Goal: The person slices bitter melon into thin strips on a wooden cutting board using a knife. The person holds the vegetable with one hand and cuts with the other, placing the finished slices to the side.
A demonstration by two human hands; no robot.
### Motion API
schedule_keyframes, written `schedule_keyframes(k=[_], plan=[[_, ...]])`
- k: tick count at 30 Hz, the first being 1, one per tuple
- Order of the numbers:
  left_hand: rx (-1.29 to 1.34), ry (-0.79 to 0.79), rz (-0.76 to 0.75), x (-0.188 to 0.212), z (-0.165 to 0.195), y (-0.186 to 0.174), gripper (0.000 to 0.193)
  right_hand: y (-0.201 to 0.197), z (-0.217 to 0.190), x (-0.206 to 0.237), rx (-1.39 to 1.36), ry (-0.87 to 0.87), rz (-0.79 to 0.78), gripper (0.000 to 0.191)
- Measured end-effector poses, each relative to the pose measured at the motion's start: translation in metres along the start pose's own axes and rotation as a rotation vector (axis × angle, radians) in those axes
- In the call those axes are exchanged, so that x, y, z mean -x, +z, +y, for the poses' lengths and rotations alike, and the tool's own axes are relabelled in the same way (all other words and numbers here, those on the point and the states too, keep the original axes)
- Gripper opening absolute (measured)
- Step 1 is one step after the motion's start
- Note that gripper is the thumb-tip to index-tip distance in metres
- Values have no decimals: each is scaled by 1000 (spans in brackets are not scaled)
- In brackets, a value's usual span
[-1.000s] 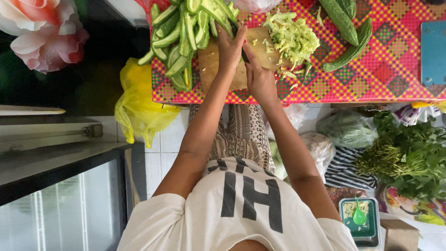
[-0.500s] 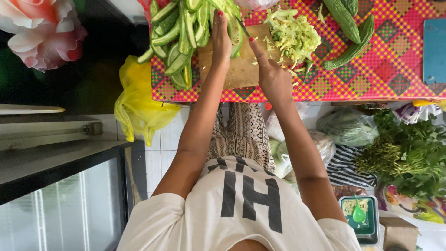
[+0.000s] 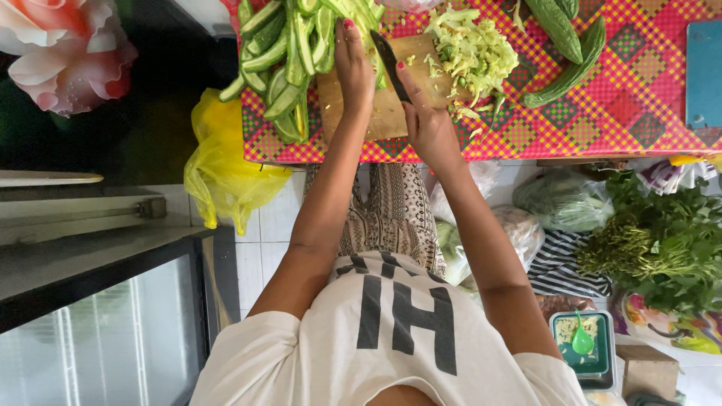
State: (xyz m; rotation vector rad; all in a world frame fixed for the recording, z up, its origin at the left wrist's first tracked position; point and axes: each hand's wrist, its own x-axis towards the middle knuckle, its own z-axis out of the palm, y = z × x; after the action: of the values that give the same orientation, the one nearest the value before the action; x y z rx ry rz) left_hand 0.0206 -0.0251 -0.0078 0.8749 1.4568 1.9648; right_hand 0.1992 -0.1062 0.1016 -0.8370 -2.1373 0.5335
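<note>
The right hand (image 3: 427,124) was closed round the handle of a dark-bladed knife (image 3: 390,65), its forefinger stretched along the blade's back, and the blade ran from the fist up and across the wooden cutting board (image 3: 383,113). Just beside the knife's tip, the left hand (image 3: 353,64) lay palm down with its fingers pressed on a bunch of halved green gourd strips (image 3: 353,13); whether those fingers actually curled round the strips could not be told, since the strips ran off the frame's upper edge. On the far side of the knife from the left hand sat a heap of pale green slices (image 3: 472,49), partly on the board and partly spilling off it. Beyond the left hand, away from the knife, lay a pile of long split gourd halves (image 3: 280,64). Past the sliced heap lay whole bitter gourds (image 3: 568,45). All of it rested on a pink chequered table cover (image 3: 632,113). Off the cover's edge near the split halves hung a yellow plastic bag (image 3: 226,173), and below the right forearm leafy greens (image 3: 669,240) lay on the floor.
</note>
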Motion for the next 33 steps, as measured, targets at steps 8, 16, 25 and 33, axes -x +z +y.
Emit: schedule_keyframes(k=[8,16,25,33], plan=[[39,-33,-81,-12,6,-3,58,-15,13,-3,-585,486,-143,68],[373,-93,-116,-12,23,18,26,11,47,-25,-613,681,105,35],[597,-363,-5,-15,32,25,15,69,47,-22,-860,755,180,19],[754,-461,-43,-19,26,39,63,71,66,-18,-889,702,315,23]])
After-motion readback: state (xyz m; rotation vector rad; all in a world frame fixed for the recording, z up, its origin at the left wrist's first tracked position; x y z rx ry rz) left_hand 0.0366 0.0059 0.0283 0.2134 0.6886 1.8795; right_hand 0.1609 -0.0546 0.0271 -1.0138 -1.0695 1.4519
